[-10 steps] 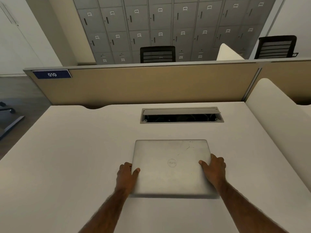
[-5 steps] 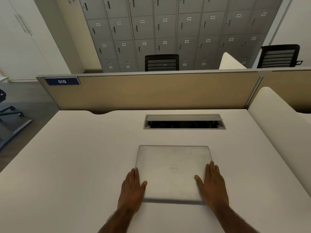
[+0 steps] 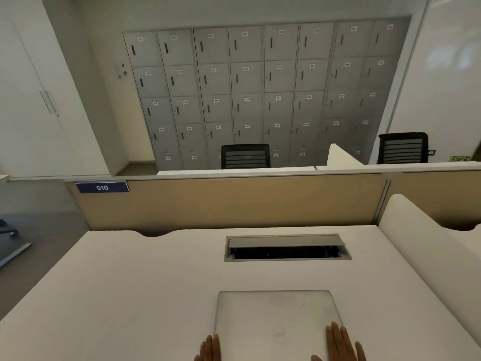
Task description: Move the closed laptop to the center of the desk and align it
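The closed silver laptop [image 3: 276, 319] lies flat on the white desk [image 3: 130, 295], square to the desk's edges, in front of the cable hatch. Only the fingers of my left hand [image 3: 209, 349] show at the bottom edge; they rest flat at the laptop's left side. My right hand [image 3: 339, 343] lies flat with fingers spread on the lid's right part. Neither hand grips the laptop. The laptop's near edge and both wrists are cut off by the frame.
An open cable hatch [image 3: 287, 248] is sunk in the desk behind the laptop. A beige partition [image 3: 234, 204] with a "010" tag [image 3: 102, 187] closes the back. A white divider [image 3: 426, 251] stands at the right. Lockers and two black chairs lie beyond.
The view has tilted upward, so the laptop and hands sit at the bottom edge. My hands went from gripping the laptop's sides to lying flat. The laptop stays in place.
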The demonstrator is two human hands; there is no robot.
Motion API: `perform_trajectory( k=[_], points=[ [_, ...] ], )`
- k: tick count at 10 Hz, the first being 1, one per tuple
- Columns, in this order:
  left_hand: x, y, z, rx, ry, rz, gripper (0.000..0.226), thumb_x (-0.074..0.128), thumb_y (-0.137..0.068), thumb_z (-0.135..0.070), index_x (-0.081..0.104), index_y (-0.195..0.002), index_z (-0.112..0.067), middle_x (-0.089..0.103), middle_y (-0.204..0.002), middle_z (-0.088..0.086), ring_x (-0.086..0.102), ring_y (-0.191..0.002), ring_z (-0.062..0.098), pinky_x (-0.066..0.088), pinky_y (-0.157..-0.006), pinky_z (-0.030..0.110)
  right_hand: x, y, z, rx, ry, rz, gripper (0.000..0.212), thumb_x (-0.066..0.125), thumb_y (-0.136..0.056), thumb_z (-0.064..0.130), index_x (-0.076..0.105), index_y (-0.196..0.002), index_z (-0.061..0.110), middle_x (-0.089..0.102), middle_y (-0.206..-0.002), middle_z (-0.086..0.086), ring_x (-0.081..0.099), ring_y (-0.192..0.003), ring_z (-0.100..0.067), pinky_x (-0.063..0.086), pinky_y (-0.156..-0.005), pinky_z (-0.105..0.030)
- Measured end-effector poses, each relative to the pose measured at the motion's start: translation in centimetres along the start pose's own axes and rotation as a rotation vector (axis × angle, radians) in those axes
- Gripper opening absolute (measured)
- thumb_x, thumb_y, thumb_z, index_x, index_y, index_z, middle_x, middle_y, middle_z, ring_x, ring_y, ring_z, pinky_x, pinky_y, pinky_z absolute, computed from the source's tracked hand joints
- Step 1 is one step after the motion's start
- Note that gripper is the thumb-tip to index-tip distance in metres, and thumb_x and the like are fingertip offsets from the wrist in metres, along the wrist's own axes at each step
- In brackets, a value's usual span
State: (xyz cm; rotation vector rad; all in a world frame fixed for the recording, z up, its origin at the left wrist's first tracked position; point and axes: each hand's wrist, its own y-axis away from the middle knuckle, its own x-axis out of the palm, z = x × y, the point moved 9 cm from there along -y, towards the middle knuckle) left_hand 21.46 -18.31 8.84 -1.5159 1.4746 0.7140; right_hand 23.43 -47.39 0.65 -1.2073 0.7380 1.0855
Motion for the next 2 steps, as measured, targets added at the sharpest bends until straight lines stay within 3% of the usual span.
perform_trajectory(
  k=[1, 2],
  points=[
    [-3.5, -3.3, -0.4, 0.043, -0.12, -0.089, 0.08, -0.003, -0.101, -0.054, 0.02, -0.156, -0.002, 0.044, -0.154, 0.019, 0.075, -0.093, 0.011, 0.036, -0.075, 0.028, -1.3, -2.0, 2.9, -0.215, 0.115, -0.112, 0.052, 0.023, -0.1, 0.05, 0.051, -0.097, 0.006, 0.011, -0.173, 0.003, 0.01, -0.159, -0.012, 0.008, -0.126, -0.039],
    [-7.4, -2.8, -2.5, 0.168, -0.471, -0.473, 0.083, -0.002, -0.101, -0.053, 0.004, -0.155, 0.009, 0.02, -0.158, 0.034, 0.008, -0.156, 0.036, 0.035, -0.085, 0.006, -5.5, -6.0, 4.1, -0.143, 0.039, -0.282, 0.057, 0.014, -0.101, 0.051, 0.052, -0.105, 0.008, 0.013, -0.172, 0.002, 0.01, -0.159, -0.007, 0.009, -0.126, -0.035]
  ],
)
